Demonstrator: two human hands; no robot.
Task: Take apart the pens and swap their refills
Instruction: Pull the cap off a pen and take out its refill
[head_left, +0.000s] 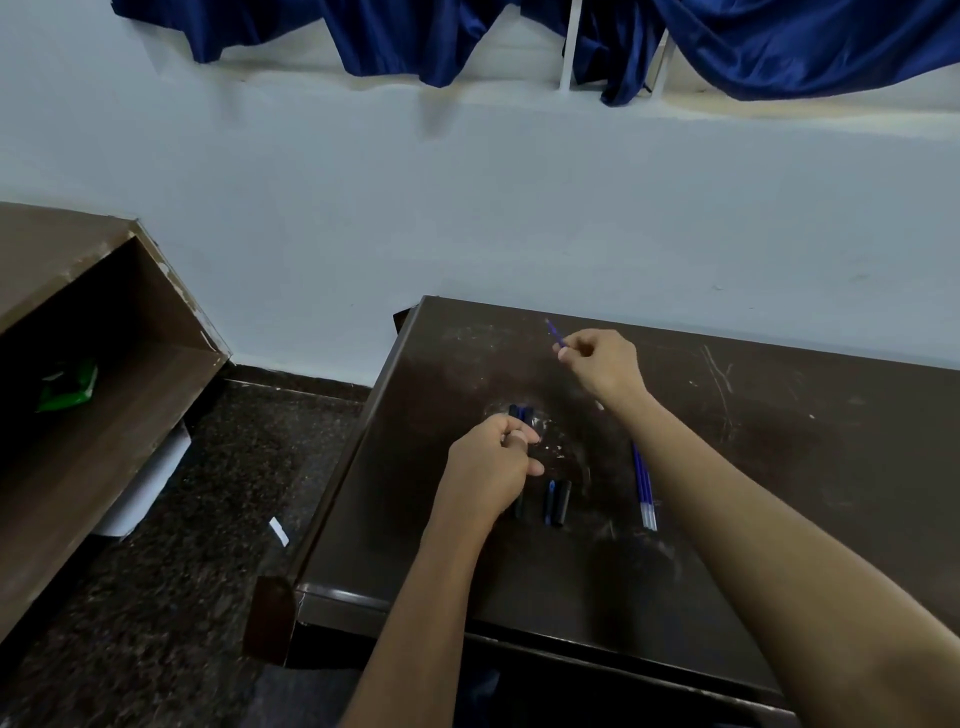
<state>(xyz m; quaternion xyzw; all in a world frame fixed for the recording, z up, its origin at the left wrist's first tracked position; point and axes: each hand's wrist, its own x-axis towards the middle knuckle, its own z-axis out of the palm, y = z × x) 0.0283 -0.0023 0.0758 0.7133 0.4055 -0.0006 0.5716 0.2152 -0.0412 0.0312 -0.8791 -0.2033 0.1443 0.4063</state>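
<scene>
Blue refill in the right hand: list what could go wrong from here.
1. The right hand holds the blue refill in the air, its tip pointing away from the pen barrel that the left hand grips; the thin tube might bend or miss when fed in.
2. The loose refills lie beside the right forearm; a sweep could roll them and mix them up.

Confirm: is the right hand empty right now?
No, the right hand pinches a thin blue plastic refill between its fingertips, with the tip pointing away.

Left grip, right grip, both curled
</scene>
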